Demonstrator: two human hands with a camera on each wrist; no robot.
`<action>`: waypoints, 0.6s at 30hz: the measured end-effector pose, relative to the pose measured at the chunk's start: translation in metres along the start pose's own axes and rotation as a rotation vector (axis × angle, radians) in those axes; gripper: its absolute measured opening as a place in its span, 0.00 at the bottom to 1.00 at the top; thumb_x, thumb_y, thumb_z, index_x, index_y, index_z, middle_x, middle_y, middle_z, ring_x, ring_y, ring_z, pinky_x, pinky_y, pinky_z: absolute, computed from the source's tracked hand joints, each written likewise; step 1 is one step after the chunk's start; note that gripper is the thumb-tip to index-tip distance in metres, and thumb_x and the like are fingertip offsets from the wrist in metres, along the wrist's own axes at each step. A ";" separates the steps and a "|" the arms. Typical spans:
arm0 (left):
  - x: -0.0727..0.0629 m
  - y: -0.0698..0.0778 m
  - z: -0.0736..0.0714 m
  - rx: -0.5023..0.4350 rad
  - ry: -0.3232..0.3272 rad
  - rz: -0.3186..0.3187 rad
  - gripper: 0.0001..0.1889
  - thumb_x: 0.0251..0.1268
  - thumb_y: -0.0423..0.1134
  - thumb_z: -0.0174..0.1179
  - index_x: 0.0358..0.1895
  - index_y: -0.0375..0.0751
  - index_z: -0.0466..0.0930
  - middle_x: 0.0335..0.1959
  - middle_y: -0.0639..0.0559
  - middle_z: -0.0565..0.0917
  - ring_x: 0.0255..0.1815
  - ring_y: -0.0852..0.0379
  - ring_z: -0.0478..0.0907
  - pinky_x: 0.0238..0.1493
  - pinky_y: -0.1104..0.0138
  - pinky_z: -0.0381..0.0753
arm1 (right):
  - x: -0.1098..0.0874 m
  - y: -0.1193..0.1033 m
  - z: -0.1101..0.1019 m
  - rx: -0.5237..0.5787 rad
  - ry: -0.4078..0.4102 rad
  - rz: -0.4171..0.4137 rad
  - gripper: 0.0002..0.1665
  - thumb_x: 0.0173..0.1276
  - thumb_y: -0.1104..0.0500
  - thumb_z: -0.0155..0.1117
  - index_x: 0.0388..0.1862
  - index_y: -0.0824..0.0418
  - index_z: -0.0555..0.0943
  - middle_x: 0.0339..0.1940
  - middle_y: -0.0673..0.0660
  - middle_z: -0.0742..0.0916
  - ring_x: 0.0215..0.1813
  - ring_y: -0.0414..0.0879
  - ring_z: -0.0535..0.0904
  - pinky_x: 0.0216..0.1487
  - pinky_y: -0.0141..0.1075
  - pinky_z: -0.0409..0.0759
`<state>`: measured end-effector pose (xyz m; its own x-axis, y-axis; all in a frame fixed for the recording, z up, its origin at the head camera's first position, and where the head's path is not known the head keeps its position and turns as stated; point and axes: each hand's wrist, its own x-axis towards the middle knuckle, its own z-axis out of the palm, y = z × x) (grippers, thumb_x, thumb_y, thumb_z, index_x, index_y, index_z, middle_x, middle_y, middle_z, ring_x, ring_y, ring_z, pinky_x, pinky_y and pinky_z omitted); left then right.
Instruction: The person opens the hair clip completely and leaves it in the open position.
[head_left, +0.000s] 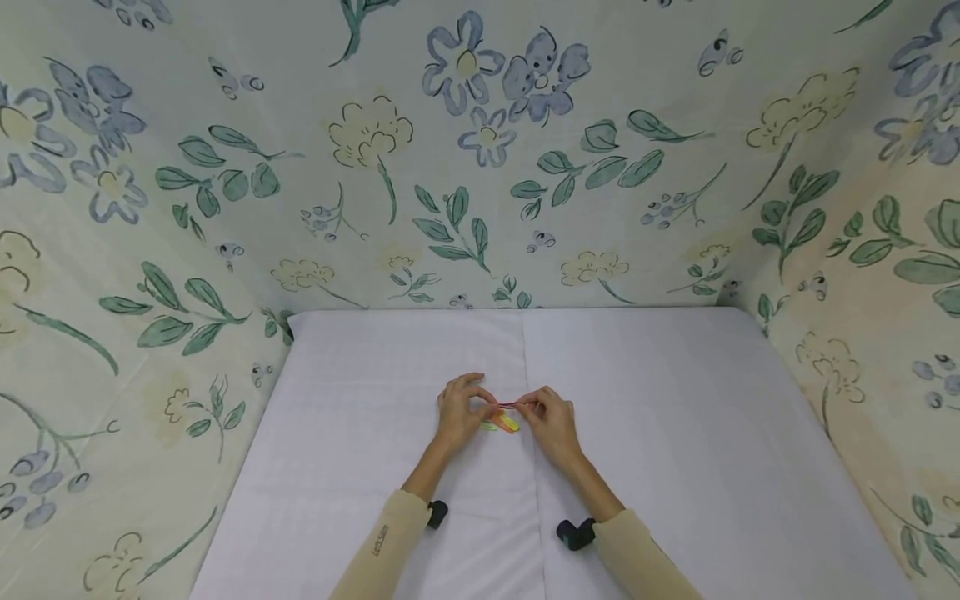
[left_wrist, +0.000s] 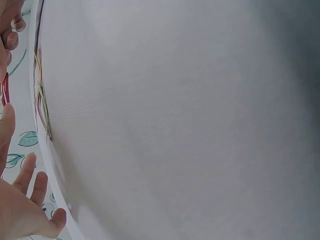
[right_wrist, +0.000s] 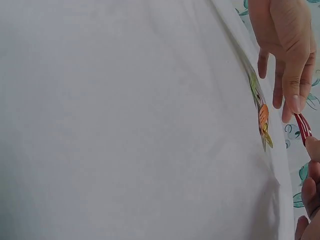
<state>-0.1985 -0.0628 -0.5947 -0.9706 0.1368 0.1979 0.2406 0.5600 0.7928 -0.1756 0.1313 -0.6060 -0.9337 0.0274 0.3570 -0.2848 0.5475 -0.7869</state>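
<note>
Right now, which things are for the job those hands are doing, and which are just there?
For the job:
red strip, pinched by the left hand and right hand
bright pieces lying close by, probably

Just there, it seems:
flowery cloth behind
white cloth underneath
black gadgets at the wrists

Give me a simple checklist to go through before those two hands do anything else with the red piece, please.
1. The left hand pinches one end of the red piece: ok.
2. The right hand pinches the other end: ok.
3. The red piece is held up off the white cloth: ok, the wrist views show it raised.
4. The loose coloured pieces lie on the cloth, apart from both hands: ok.
5. The cloth is smooth: not ok, a crease runs down its middle.
6. Each grip is firm enough: cannot tell.
</note>
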 end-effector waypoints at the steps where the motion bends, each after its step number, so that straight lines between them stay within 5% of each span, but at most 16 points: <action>1: 0.000 0.000 0.000 -0.005 0.006 0.000 0.06 0.54 0.40 0.77 0.31 0.43 0.90 0.64 0.43 0.82 0.68 0.39 0.71 0.71 0.38 0.56 | 0.001 -0.001 0.000 0.007 0.000 -0.003 0.05 0.62 0.60 0.78 0.33 0.58 0.89 0.26 0.50 0.82 0.29 0.36 0.72 0.42 0.35 0.62; 8: 0.002 0.003 -0.001 -0.004 0.074 0.045 0.06 0.54 0.38 0.78 0.29 0.43 0.90 0.43 0.46 0.79 0.50 0.45 0.74 0.57 0.51 0.63 | 0.004 -0.003 -0.003 0.100 -0.025 0.025 0.03 0.63 0.59 0.78 0.34 0.57 0.91 0.19 0.48 0.69 0.23 0.35 0.59 0.25 0.27 0.59; 14: 0.004 0.005 -0.002 -0.002 0.099 0.074 0.06 0.55 0.37 0.77 0.29 0.41 0.89 0.33 0.42 0.76 0.37 0.45 0.74 0.42 0.67 0.68 | 0.008 -0.003 -0.002 0.152 -0.012 0.005 0.03 0.64 0.60 0.77 0.35 0.59 0.91 0.19 0.49 0.75 0.22 0.32 0.57 0.24 0.25 0.57; 18: 0.003 0.005 -0.002 0.017 0.105 0.061 0.06 0.55 0.34 0.76 0.29 0.41 0.88 0.29 0.40 0.74 0.29 0.53 0.67 0.34 0.71 0.63 | 0.010 -0.002 0.002 0.142 -0.004 -0.050 0.03 0.62 0.63 0.78 0.34 0.60 0.90 0.18 0.49 0.76 0.21 0.31 0.57 0.24 0.25 0.58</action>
<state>-0.2005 -0.0611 -0.5885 -0.9485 0.0852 0.3050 0.2978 0.5675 0.7676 -0.1845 0.1289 -0.6019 -0.9185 -0.0004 0.3955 -0.3583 0.4245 -0.8315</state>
